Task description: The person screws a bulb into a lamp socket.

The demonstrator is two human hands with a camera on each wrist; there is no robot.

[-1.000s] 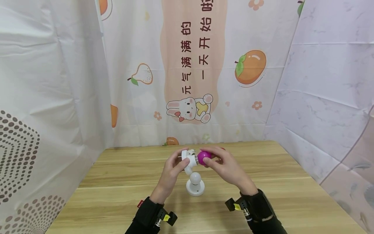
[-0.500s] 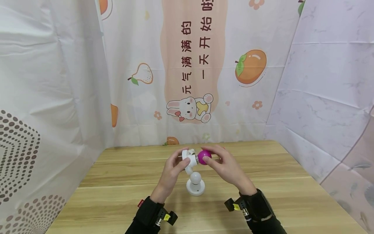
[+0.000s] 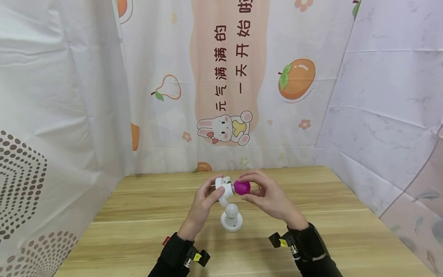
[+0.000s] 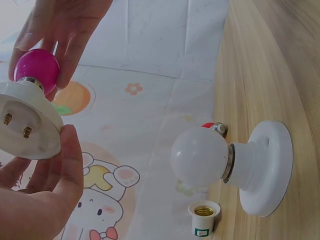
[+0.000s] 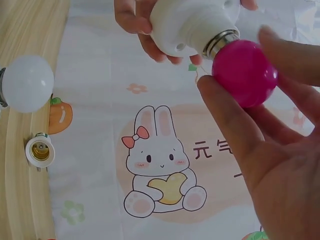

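Observation:
My left hand [image 3: 203, 201] grips a white lamp holder [image 3: 226, 191] by its round base, tilted above the table. Two brass contacts [image 4: 27, 132] show on the holder's underside in the left wrist view. A magenta light bulb [image 3: 242, 187] sits with its metal cap at the holder's mouth, part of the cap still showing. The fingers of my right hand [image 3: 271, 195] curl round the bulb's globe, thumb at its near side. Below them, a second lamp holder [image 4: 270, 170] with a white bulb [image 4: 200, 156] in it stands upright on the table.
On the wooden table [image 3: 138, 234], a small white socket [image 4: 203, 222] with a brass thread lies behind the standing lamp. A red bulb's metal cap [image 4: 219, 129] peeks out past the white bulb. A printed curtain [image 3: 166, 127] hangs at the table's back edge.
My right hand has turned slightly about the magenta bulb, its thumb sliding from the front of the globe down to the lower edge. The left hand and lamp holder have stayed put.

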